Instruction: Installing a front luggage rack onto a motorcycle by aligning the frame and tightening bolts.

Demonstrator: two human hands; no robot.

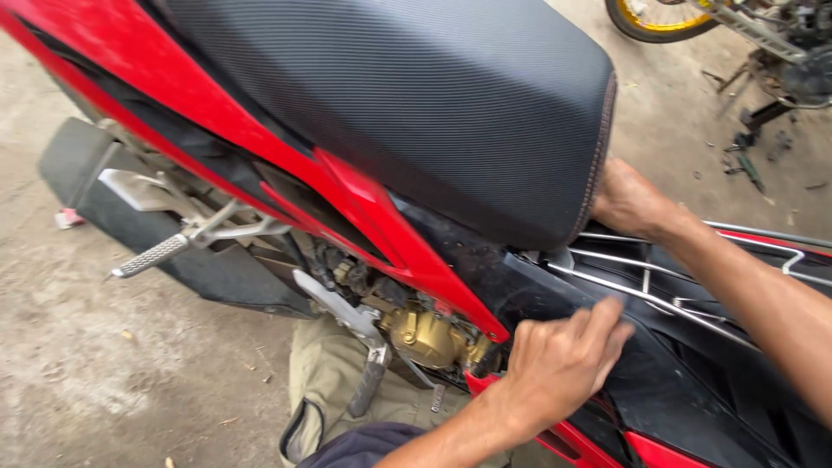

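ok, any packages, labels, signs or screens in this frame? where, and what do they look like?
None that can be made out: no package, sign or screen.
Nearest candidate: small red and white scrap on the ground at left, beside the black exhaust; too small to tell what it is.
Left hand rests on the black side panel; right hand touches the black seat.

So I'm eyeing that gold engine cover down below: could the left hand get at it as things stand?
Probably yes. The left hand rests on the black panel just beside the gold engine cover, with an open gap under the red fairing; only the kick lever crowds it.
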